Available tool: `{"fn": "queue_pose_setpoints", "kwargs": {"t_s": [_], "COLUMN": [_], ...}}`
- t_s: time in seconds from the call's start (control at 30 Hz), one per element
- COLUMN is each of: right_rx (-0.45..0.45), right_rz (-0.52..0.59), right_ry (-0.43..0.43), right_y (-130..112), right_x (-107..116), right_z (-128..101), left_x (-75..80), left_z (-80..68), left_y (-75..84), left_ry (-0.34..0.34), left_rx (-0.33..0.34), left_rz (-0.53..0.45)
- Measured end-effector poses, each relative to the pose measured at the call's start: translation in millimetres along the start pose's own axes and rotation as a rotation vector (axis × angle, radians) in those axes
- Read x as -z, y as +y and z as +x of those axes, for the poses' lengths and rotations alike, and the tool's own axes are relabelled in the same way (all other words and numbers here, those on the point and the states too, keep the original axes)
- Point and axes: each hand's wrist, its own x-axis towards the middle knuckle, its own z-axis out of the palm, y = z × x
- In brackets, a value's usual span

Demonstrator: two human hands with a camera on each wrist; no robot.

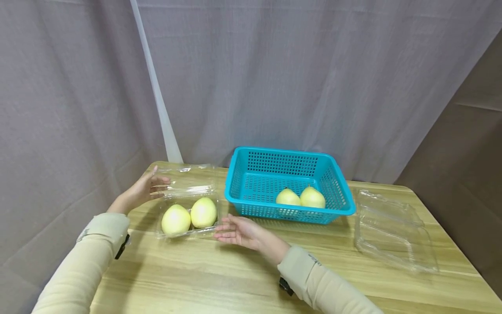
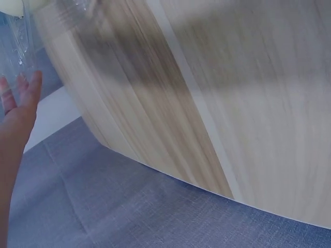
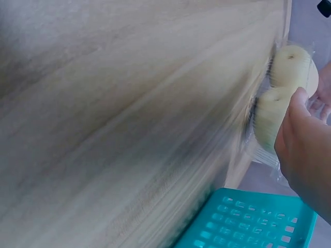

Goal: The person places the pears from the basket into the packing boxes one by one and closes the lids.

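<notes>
A clear plastic clamshell box stands at the table's left with its lid raised at the back. Two pale yellow pears sit side by side in its base; the right wrist view also has both pears. At the lid's left edge is my left hand, fingers extended against or just behind the clear plastic; contact is hard to make out. My right hand lies by the box's front right corner, palm turned toward it, fingers loosely straight and gripping nothing.
Right of the box stands a blue-green perforated basket with two more pears inside. Further right lie clear plastic boxes, seemingly stacked. A grey curtain hangs behind the wooden table.
</notes>
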Motion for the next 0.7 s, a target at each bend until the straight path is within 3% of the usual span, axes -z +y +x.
{"fn": "queue_pose_setpoints", "kwargs": {"t_s": [0.2, 0.37, 0.5, 0.63, 0.7], "right_rx": [-0.009, -0.014, -0.020, -0.026, -0.027], "right_rz": [-0.034, -0.041, -0.029, -0.007, 0.004], "right_ry": [-0.015, -0.015, -0.008, 0.006, 0.011], "right_y": [0.9, 1.3, 0.0, -1.7, -2.4], "right_x": [-0.1, 0.6, 0.6, 0.1, 0.6], "right_z": [0.7, 1.6, 2.2, 2.8, 2.2], "left_x": [2.2, 1.6, 1.6, -1.3, -4.6], "left_z": [-7.2, -12.3, -16.4, -22.4, -24.0], "left_y": [-2.4, -5.3, -8.1, -10.4, -12.2], "left_ry": [-0.103, -0.167, -0.170, -0.149, -0.145], "left_rx": [-0.105, -0.155, -0.153, -0.106, -0.072], "left_rz": [-0.124, -0.135, -0.046, 0.057, 0.058]}}
